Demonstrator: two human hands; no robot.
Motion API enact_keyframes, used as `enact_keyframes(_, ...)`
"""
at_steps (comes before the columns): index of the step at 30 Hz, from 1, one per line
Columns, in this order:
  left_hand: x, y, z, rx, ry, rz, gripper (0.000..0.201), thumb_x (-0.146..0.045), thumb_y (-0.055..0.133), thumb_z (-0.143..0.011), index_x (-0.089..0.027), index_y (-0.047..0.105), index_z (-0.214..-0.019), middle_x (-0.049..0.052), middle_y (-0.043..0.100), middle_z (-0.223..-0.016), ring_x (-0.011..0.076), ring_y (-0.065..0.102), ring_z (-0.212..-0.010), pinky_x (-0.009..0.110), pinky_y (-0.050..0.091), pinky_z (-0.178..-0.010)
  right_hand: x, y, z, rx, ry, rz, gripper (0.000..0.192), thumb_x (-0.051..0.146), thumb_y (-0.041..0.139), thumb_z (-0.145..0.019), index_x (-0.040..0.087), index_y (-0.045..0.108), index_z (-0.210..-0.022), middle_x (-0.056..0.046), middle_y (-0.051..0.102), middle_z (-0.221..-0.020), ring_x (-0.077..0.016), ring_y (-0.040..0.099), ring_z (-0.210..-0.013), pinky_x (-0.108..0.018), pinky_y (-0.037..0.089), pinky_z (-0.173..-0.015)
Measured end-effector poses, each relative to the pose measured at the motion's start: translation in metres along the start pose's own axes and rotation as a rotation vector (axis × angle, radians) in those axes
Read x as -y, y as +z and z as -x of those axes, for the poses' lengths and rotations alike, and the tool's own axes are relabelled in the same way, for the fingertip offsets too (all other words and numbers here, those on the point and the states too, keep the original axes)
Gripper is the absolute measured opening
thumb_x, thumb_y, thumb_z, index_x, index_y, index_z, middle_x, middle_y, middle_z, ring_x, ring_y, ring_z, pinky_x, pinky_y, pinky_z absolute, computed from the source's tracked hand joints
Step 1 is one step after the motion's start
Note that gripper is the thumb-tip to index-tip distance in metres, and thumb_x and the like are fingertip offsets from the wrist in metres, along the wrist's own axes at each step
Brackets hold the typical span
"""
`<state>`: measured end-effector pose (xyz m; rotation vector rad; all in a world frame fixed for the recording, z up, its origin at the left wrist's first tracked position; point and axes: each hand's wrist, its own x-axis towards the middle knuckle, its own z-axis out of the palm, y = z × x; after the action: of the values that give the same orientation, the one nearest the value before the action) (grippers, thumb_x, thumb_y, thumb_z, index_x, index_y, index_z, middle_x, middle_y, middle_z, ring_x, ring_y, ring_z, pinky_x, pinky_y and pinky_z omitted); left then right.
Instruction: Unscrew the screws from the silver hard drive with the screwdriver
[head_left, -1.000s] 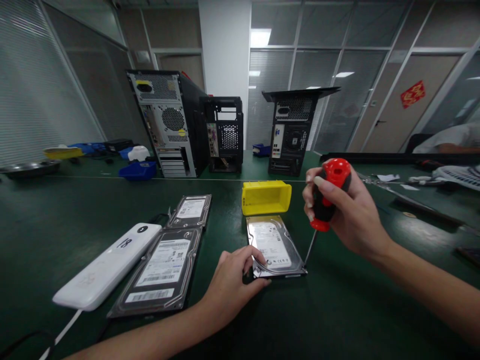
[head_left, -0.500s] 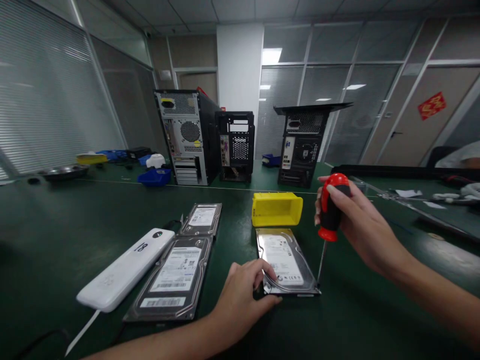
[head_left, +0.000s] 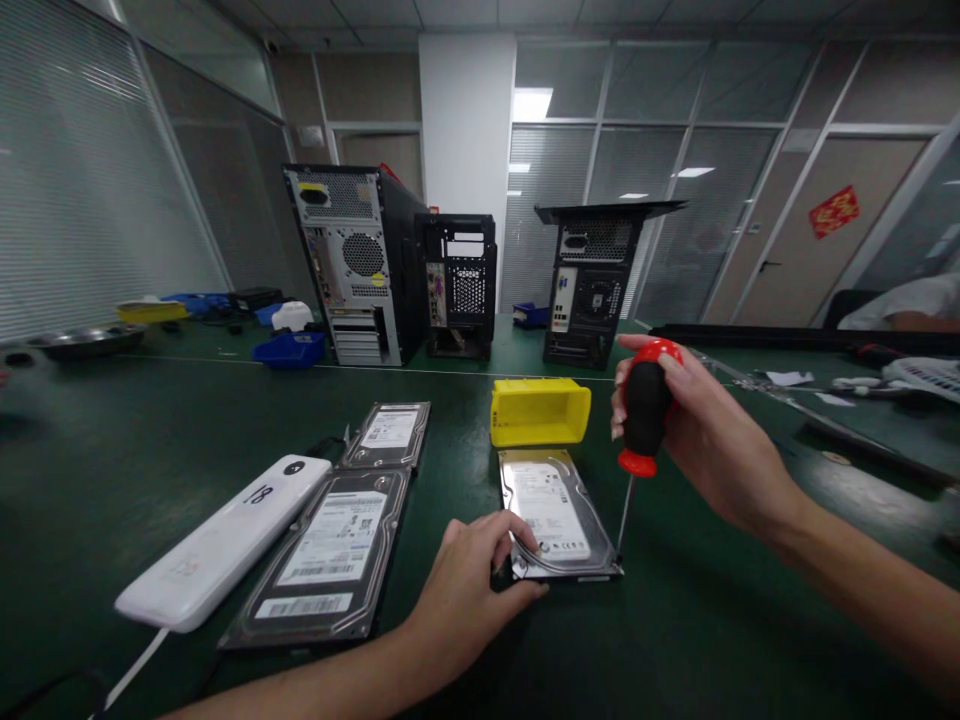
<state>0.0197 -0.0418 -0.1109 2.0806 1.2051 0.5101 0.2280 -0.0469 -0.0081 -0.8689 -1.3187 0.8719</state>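
Head view: left hand (head_left: 469, 585) is pinching the hard drive's (head_left: 556, 515) near corner; right hand (head_left: 694, 425) is gripping a screwdriver (head_left: 641, 415) upright, tip at its near right corner.

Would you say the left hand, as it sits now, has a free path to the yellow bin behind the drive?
Probably yes. The left hand rests on the near corner of the hard drive, and the yellow bin sits just beyond the drive's far end; nothing stands between them, though the hand would have to let go.

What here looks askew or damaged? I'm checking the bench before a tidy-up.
One oddity: the right-hand computer tower has a loose panel lying tilted across its top. The hard drive under the screwdriver looks intact.
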Motion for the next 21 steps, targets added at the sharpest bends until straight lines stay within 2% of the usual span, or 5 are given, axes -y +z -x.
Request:
enact_keyframes(4, -0.0002, -0.0006, -0.0006, -0.007, 0.015, -0.004, 0.022, -0.029, 0.068, -0.074, -0.025, 0.06, -0.093, -0.004, 0.051, -0.074, 0.0192, 0.046, -0.078, 0.025, 0.028, -0.067, 0.0018, -0.0017, -0.0009, -0.039, -0.054, 0.041, 0.021, 0.032, 0.064, -0.079, 0.024, 0.056, -0.097, 0.0, 0.057, -0.084, -0.0106, 0.059, -0.07, -0.023, 0.053, -0.066)
enact_keyframes(7, -0.0001, -0.0005, -0.0004, -0.009, 0.01, -0.006, 0.021, -0.028, 0.068, -0.074, -0.024, 0.06, -0.093, -0.004, 0.051, -0.074, 0.0189, 0.046, -0.077, 0.025, 0.028, -0.067, 0.0028, -0.0008, -0.0016, -0.016, -0.072, 0.0, 0.025, 0.024, 0.067, -0.076, 0.026, 0.05, -0.094, 0.004, 0.056, -0.079, -0.0083, 0.056, -0.058, -0.022, 0.05, -0.054)
enact_keyframes(10, -0.0003, -0.0004, -0.0001, -0.011, 0.017, -0.004, 0.021, -0.027, 0.068, -0.074, -0.024, 0.06, -0.093, -0.004, 0.052, -0.074, 0.0191, 0.046, -0.077, 0.026, 0.028, -0.067, 0.0046, 0.0014, -0.0003, 0.018, -0.067, -0.076, 0.021, 0.029, 0.061, -0.08, 0.028, 0.049, -0.097, 0.005, 0.053, -0.07, -0.0087, 0.05, -0.051, -0.021, 0.045, -0.045)
enact_keyframes(14, -0.0014, -0.0011, -0.0001, 0.0, 0.019, 0.0, 0.021, -0.028, 0.068, -0.074, -0.024, 0.06, -0.093, -0.004, 0.052, -0.074, 0.0189, 0.046, -0.077, 0.026, 0.028, -0.068, 0.0064, 0.0023, 0.0022, 0.029, -0.065, -0.117, 0.025, 0.038, 0.049, -0.085, 0.024, 0.057, -0.104, 0.0, 0.053, -0.083, -0.0117, 0.055, -0.061, -0.026, 0.049, -0.054)
enact_keyframes(21, -0.0009, -0.0011, -0.0011, -0.01, 0.018, -0.005, 0.021, -0.03, 0.068, -0.075, -0.024, 0.06, -0.094, -0.004, 0.051, -0.073, 0.0187, 0.046, -0.077, 0.025, 0.028, -0.067, 0.0042, 0.0001, 0.0013, -0.007, -0.069, -0.035, 0.017, 0.032, 0.061, -0.081, 0.024, 0.058, -0.096, 0.001, 0.057, -0.08, -0.011, 0.056, -0.068, -0.022, 0.05, -0.062)
